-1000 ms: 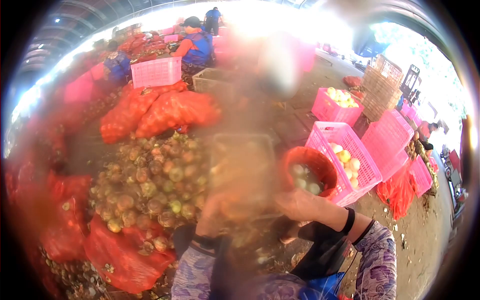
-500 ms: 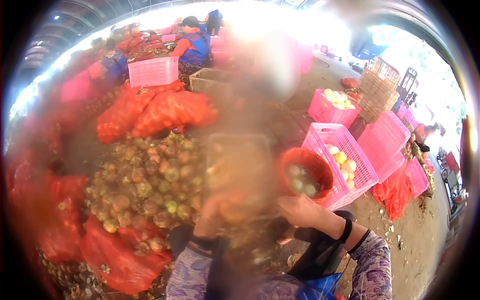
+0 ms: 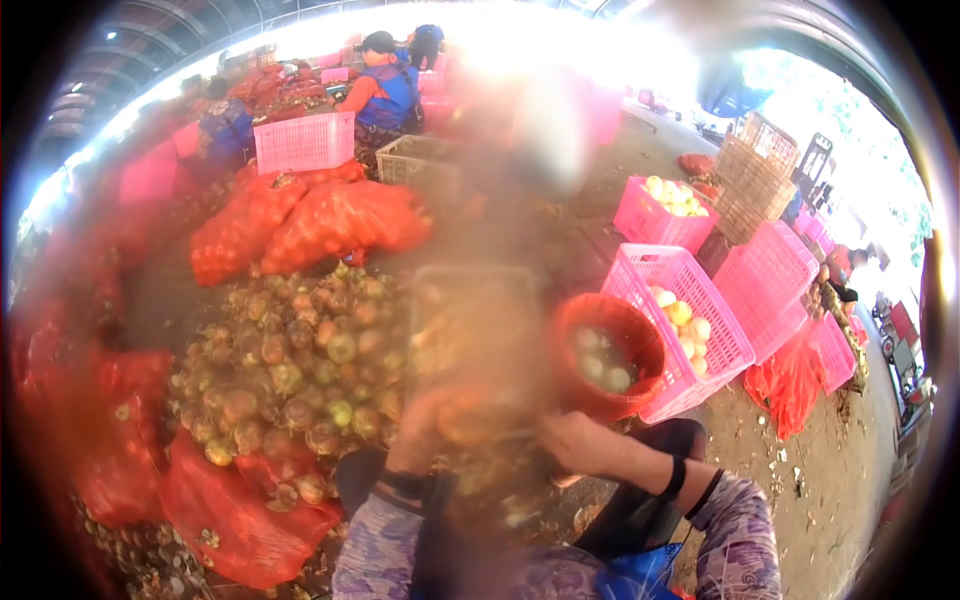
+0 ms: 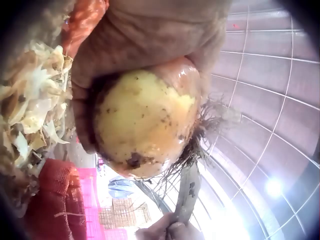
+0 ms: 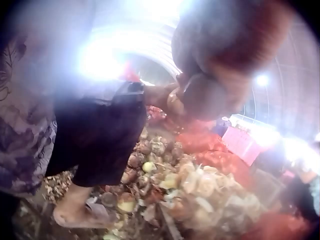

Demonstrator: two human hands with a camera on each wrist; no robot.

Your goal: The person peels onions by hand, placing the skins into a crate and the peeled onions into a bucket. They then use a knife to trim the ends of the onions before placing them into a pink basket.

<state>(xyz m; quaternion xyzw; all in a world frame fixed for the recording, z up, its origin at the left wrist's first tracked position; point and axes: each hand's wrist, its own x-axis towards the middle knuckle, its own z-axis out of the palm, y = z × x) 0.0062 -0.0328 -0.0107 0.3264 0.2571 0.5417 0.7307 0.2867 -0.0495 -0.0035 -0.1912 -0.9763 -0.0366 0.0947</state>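
In the left wrist view my left hand [image 4: 150, 40] grips a partly peeled yellow onion [image 4: 142, 120], its dark stringy roots [image 4: 200, 132] on the right side. A knife blade [image 4: 188, 192] stands against the roots, pinched in the fingers of my right hand [image 4: 170, 230]. Blur covers my left hand [image 3: 425, 425] in the head view, while my right hand [image 3: 580, 442] is to its right, just below a red bucket [image 3: 648, 385] holding pale onions. My right hand [image 5: 225, 60] looks dark and curled in the right wrist view; the knife there is hidden.
A heap of unpeeled onions [image 3: 290, 360] lies at the left, beside red mesh bags [image 3: 345, 225]. Pink crates [image 3: 735, 355] stand right of the bucket. A blurred container [image 3: 475, 310] is ahead, and loose skins [image 4: 35, 110] are near my left hand.
My right hand has moved slightly left and down, away from the bucket and closer to my left hand. The head view has shifted slightly.
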